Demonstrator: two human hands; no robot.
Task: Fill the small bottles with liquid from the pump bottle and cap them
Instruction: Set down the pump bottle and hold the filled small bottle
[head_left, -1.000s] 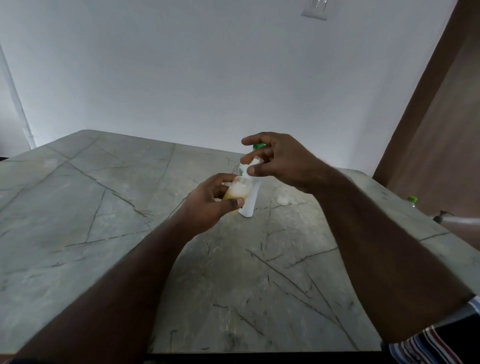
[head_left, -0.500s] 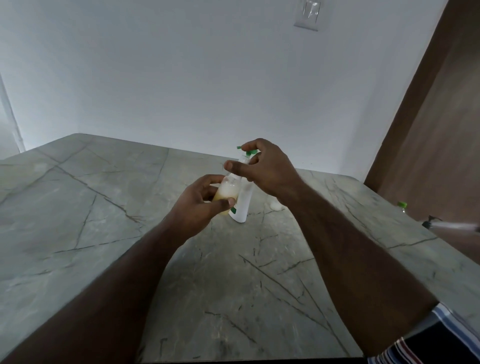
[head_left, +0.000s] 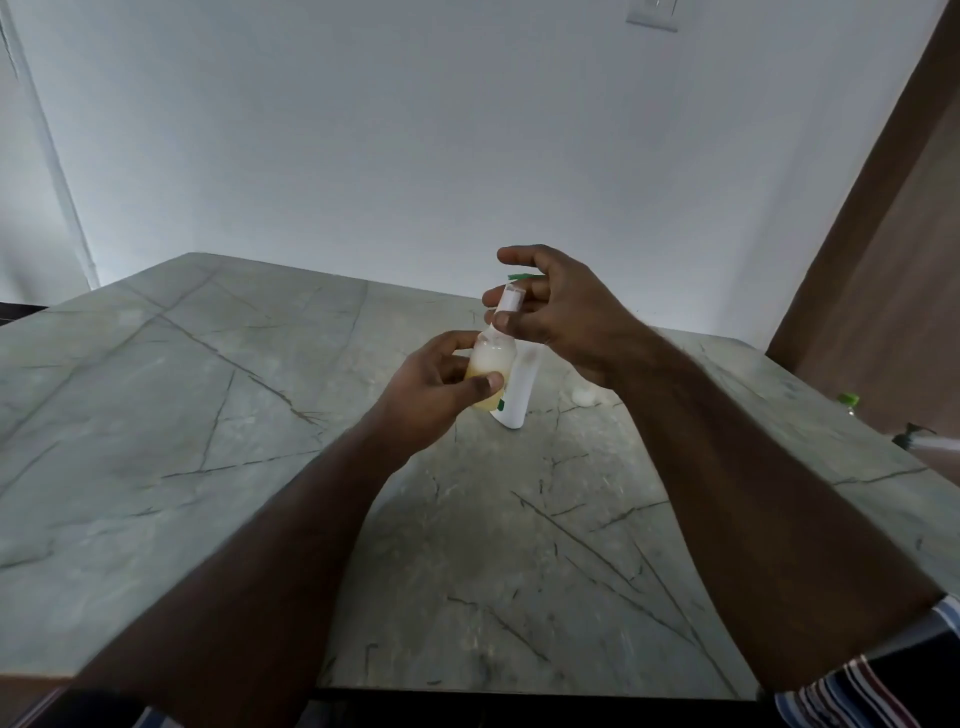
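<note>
**Presently: small bottle held at the pump spout**

Your left hand (head_left: 431, 395) grips the small bottle (head_left: 491, 371), thumb across its front and fingers (head_left: 457, 343) curled round its far side, holding it just above the counter (head_left: 156, 415). That bottle is translucent; pale yellow liquid fills its lower part and a whitish, foamy layer lies above. Its mouth sits directly beneath the spout of the pump bottle (head_left: 519, 395), and the two bottles touch side by side. The pump bottle is white with a green pump head (head_left: 519, 277); it stands on the counter, slightly tilted, and its contents cannot be seen through the wall. Your right hand (head_left: 550, 306) rests at the pump's neck, thumb and lower fingers pinching it, while the index finger is raised, arched over the green head. Behind your right wrist a small white cap (head_left: 584, 397) lies on the counter. Near the right edge a green-capped bottle (head_left: 848, 401) and a dark pump dispenser (head_left: 911, 434) are partly in view.
</note>
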